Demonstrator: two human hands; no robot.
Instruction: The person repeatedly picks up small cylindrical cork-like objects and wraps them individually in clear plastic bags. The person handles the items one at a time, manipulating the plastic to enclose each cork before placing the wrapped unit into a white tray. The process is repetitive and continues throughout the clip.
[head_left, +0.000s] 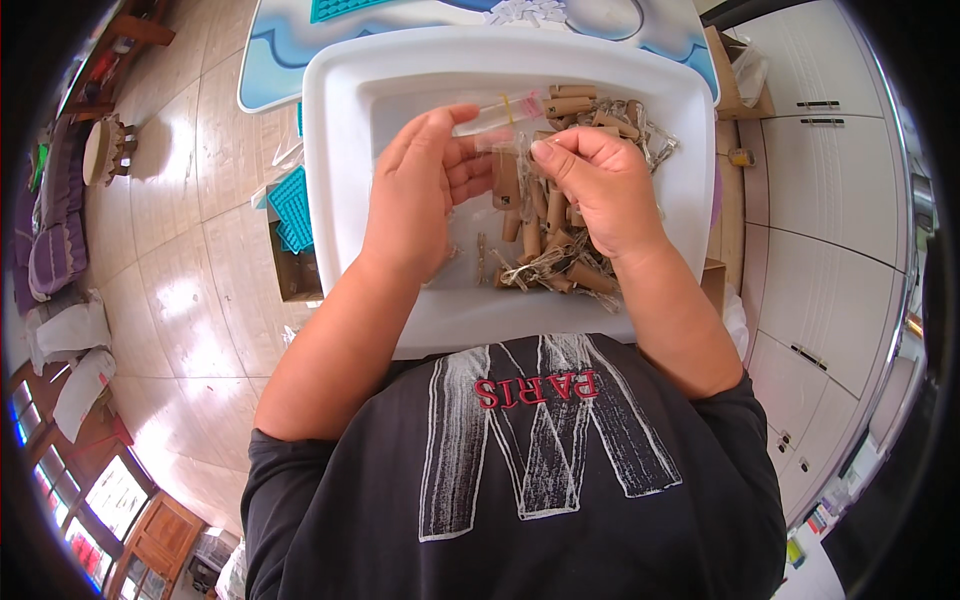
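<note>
My left hand point(415, 170) is closed around the near end of a long clear plastic sleeve point(490, 118); a yellow band and pink marking show near its far end. My right hand point(605, 180) pinches thumb against finger on a small clear piece, too fine to make out. Between the hands a brown tube-like piece point(506, 180) hangs upright; which hand bears it I cannot tell. Below them, a heap of similar brown tubes point(555, 215) with thin, see-through strands point(545, 268) lies in a white plastic tub point(340, 150).
The tub stands against a blue-and-white table point(275, 60) with small white pieces point(525, 12) and a teal tray point(340, 8) on it. Teal ridged trays point(292, 208) sit in a cardboard box point(293, 275) at left. White cabinets point(835, 170) line the right; a stool point(108, 150) stands far left.
</note>
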